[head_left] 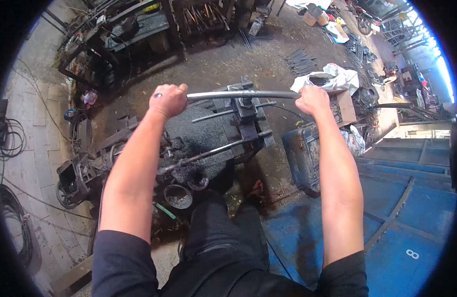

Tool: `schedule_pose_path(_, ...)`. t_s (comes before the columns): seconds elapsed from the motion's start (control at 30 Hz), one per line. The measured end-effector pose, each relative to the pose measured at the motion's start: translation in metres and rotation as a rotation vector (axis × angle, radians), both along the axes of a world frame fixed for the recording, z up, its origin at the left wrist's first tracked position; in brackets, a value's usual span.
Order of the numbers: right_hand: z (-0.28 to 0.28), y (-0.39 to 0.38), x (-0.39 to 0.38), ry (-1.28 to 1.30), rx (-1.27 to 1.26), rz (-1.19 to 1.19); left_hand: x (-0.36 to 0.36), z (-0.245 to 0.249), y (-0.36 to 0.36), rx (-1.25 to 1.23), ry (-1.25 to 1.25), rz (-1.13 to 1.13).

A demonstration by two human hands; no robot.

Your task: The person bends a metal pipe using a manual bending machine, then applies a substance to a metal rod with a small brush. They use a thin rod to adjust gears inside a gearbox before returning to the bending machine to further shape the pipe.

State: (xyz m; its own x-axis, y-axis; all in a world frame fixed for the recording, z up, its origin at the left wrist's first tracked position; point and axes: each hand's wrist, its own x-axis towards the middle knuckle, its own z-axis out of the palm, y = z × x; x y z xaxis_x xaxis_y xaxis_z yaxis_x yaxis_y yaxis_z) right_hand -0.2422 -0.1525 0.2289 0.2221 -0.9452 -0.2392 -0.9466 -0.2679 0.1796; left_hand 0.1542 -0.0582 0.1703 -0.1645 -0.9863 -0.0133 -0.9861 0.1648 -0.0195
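1. Bar, one of it, long and grey, runs crosswise in front of the person, over the upright block of the bench machine; whether the two touch, I can't tell.
2. Two hands on it, both closed! The left hand wraps the bar near one end, the right hand grips near the other, arms stretched forward.
3. Edges now: beyond the bar, the floor stretches away to the far workbench, well apart from the left fist, so there's room on that side.
4. Tighter on the right: a white bag sits just beside that fist in this view, with a blue chest below, toward the person.
5. Counting up: two slim rods on the machine, an upper rod and a lower rod; two round bowls, a large bowl and a small bowl; one green tube beside them.
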Motion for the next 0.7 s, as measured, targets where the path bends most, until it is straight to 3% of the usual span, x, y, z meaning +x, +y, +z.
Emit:
schedule_pose_path(0.27, 0.008, 0.016, 0.0, -0.018, 0.086, 0.005, -0.008, 0.012, -0.001, 0.062, 0.009, 0.015)
schedule_pose_path(0.4, -0.034, 0.086, -0.001, -0.463, -0.557, 0.15, -0.021, 0.035, 0.002, 0.179, -0.004, 0.114)
schedule_pose_path(0.43, -0.047, 0.111, 0.006, -0.609, -0.58, 0.116, -0.021, 0.039, 0.005, 0.183, 0.033, 0.106)
schedule_pose_path(0.47, -0.09, 0.132, -0.004, -0.659, -0.421, 0.086, -0.02, 0.041, 0.006, 0.182, 0.072, 0.112)
schedule_pose_path(0.53, -0.123, 0.163, 0.005, -0.619, 0.259, -0.07, -0.022, 0.031, 0.013, 0.167, 0.09, 0.149)
schedule_pose_path(0.6, -0.169, 0.182, 0.014, -0.658, 0.251, -0.092, -0.042, 0.032, 0.037, -0.698, 0.138, -0.136)
schedule_pose_path(0.67, -0.209, 0.177, 0.027, -0.683, 0.152, -0.068, -0.07, -0.009, 0.085, -0.579, 0.285, -0.176)
schedule_pose_path(0.7, -0.225, 0.174, 0.029, -0.633, 0.149, -0.057, -0.091, -0.055, 0.113, -0.42, 0.524, -0.212)
